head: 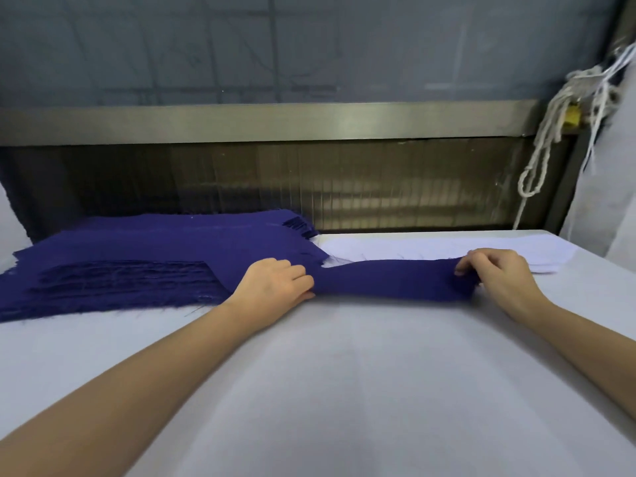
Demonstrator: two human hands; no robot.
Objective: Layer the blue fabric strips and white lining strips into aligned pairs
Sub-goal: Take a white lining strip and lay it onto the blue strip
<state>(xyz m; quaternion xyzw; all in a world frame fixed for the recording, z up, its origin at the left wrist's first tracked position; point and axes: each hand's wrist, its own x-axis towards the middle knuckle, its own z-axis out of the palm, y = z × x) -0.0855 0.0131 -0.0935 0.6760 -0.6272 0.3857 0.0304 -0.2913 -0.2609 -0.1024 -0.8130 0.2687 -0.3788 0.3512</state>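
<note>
Left grip [275, 284] and right grip [495, 273] each pinched an end of one blue strip [389, 280], stretched over the tabletop [344, 373] just beside the white lining strips [447, 247]; uneven pull could skew its placement.

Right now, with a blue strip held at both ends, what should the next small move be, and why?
Probably shift the blue strip away from the body onto the white lining strips and square its edges. The left hand and right hand pinch its two ends, it is pulled taut, and it sits just nearer than the lining, not yet matched to it.
</note>
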